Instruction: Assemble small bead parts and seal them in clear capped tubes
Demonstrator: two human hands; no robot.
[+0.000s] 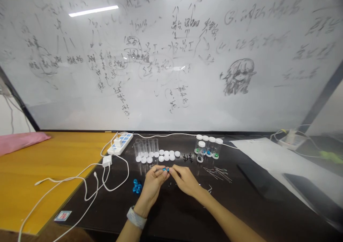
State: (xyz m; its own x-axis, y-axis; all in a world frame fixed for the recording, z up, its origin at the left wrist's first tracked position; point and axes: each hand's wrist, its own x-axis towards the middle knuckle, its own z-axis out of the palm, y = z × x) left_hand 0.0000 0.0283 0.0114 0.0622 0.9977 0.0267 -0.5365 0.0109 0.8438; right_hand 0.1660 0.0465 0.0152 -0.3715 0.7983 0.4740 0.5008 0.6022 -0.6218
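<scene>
In front of me, my left hand [154, 180] pinches a small shiny blue metal part [164, 169] between thumb and fingertips. My right hand [185, 179] meets it there, its thumb and forefinger closed on the right end of the same part. Fingers cover most of the piece, so its exact kind is hard to make out. Left of my left wrist lies a small pile of similar blue metal parts [137, 187]. Beyond the hands are white round caps [166, 156] in rows and a cluster of small black parts [188, 158].
Clear tubes [146, 149] stand at the back left. White-capped tubes [216, 149] with coloured pieces inside stand back right. Thin metal rods [218, 174] lie right of my hands, near a dark phone-like slab [257, 181]. White cables [88, 179] trail from a power strip [122, 144] at left.
</scene>
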